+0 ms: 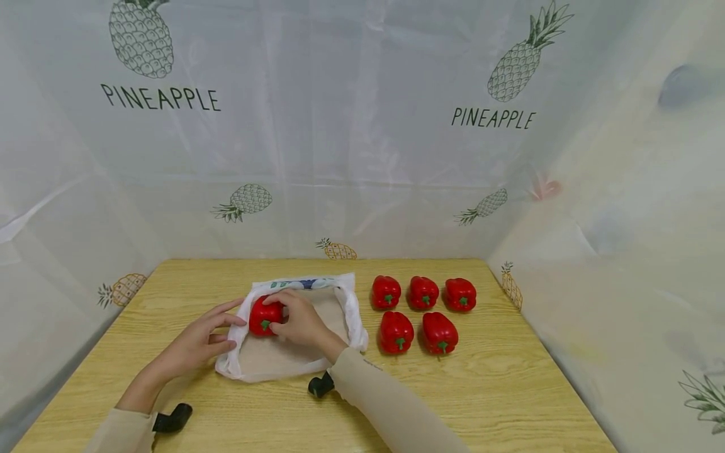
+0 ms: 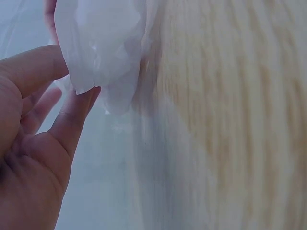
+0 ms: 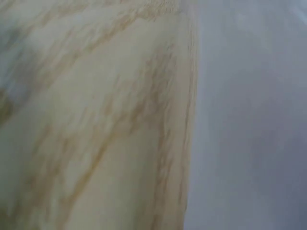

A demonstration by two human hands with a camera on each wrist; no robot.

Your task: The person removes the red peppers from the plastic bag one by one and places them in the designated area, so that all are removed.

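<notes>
A white plastic bag [image 1: 355, 314] lies opened out on the table, with its rim rolled outward and a beige inside. At its left end, my right hand [image 1: 300, 319] grips a red bell pepper [image 1: 262, 318] with a green stem, fingers on top and thumb at the side. My left hand [image 1: 195, 345] is at the bag's left rim, fingers spread and fairly straight, fingertips touching the plastic. In the left wrist view, the thumb [image 2: 67, 124] and a finger meet the white plastic [image 2: 103, 48]. The right wrist view shows neither hand nor pepper.
Right of the bag stand several more red bell peppers [image 1: 423, 292] in two rows, stems facing me. The wooden table [image 1: 510, 390] ends at a pale curtain [image 1: 362, 157] printed with pineapples. Black wrist straps [image 1: 173, 418] show near both sleeves.
</notes>
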